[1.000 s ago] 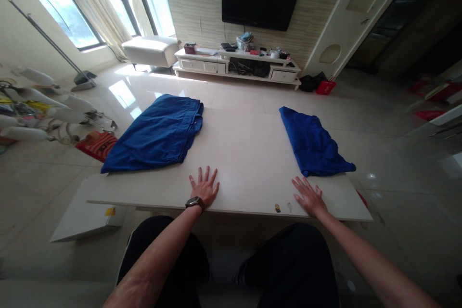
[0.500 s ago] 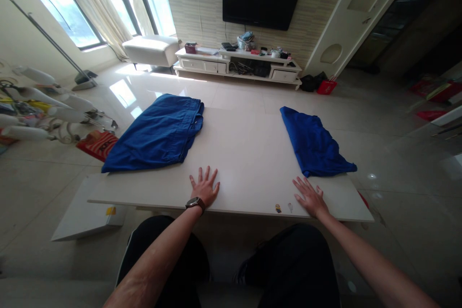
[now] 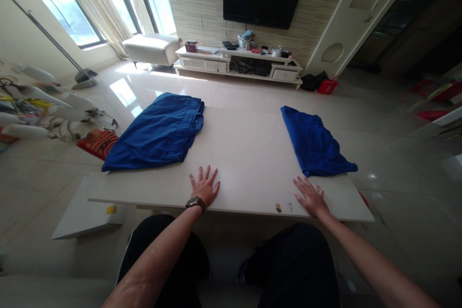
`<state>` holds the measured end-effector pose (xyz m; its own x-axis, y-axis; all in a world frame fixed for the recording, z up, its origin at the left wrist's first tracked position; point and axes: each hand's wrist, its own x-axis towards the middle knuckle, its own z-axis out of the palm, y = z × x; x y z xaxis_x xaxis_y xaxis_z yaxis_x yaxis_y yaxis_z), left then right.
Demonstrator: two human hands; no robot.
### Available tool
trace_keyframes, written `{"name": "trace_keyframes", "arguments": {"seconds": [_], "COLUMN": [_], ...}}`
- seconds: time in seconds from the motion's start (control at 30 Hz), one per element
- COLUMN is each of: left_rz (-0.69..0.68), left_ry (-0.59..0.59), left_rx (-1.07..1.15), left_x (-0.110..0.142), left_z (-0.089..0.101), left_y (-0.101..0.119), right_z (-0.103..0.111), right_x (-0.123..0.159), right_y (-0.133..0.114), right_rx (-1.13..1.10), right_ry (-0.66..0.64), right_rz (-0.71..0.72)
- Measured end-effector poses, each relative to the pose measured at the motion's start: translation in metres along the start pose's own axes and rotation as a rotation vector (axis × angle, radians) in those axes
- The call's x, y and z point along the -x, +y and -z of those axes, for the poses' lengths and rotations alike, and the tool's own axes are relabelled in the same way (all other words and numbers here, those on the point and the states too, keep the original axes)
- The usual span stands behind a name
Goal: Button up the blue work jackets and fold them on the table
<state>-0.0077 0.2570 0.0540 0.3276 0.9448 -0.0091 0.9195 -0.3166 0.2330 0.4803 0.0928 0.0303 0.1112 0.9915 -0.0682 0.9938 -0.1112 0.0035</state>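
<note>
Across the white desk (image 3: 245, 149): a larger blue cloth (image 3: 155, 134) lies folded near the person's left end, a smaller blue cloth (image 3: 314, 144) near the right, with bare surface between them.

Left side: the left hand (image 3: 204, 190) presses palm down near the front edge, fingers fanned wide and holding nothing, just short of the larger blue cloth.

Right side: the right hand (image 3: 309, 198) rests with its fingers spread, likewise holding nothing; its fingertips sit beside the near corner of the smaller blue cloth, and whether they touch cannot be told.

Corner risk: a slight forward push of the right hand could ruck or turn that corner, given how near the fingers lie.

Edge risk: the outer tip of the smaller blue cloth appears to reach past the desk's end; a knock or tug outward might pull more over and send it to the floor (image 3: 231, 94).

Fold risk: loose layers show along the inner side of the larger blue cloth, so lifting only the top one could open the fold.

Wristwatch (image 3: 195, 201): worn on the left wrist, it might snag fabric if the arm sweeps low across the cloth.
</note>
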Motion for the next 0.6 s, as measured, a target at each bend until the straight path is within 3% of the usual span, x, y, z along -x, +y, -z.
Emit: {"name": "trace_keyframes", "arguments": {"seconds": [0.23, 0.33, 0.43, 0.53, 0.6], "left_rz": [0.028, 0.23, 0.533, 0.876, 0.93], "left_ry": [0.04, 0.181, 0.398, 0.587, 0.651], "left_rx": [0.141, 0.381, 0.461, 0.393, 0.393], "left_x": [0.001, -0.007, -0.025, -0.042, -0.05], "left_z": [0.0, 0.011, 0.039, 0.078, 0.103], "left_y": [0.001, -0.018, -0.071, -0.149, -0.199], "right_z": [0.001, -0.001, -0.002, -0.005, -0.008], "right_x": [0.001, 0.001, 0.001, 0.001, 0.001], "right_y": [-0.001, 0.0, 0.0, 0.003, 0.005], "right_rx": [0.004, 0.006, 0.005, 0.0, -0.005], "right_ry": [0.011, 0.026, 0.028, 0.045, 0.066], "right_rz": [-0.001, -0.004, -0.001, 0.007, 0.018]}}
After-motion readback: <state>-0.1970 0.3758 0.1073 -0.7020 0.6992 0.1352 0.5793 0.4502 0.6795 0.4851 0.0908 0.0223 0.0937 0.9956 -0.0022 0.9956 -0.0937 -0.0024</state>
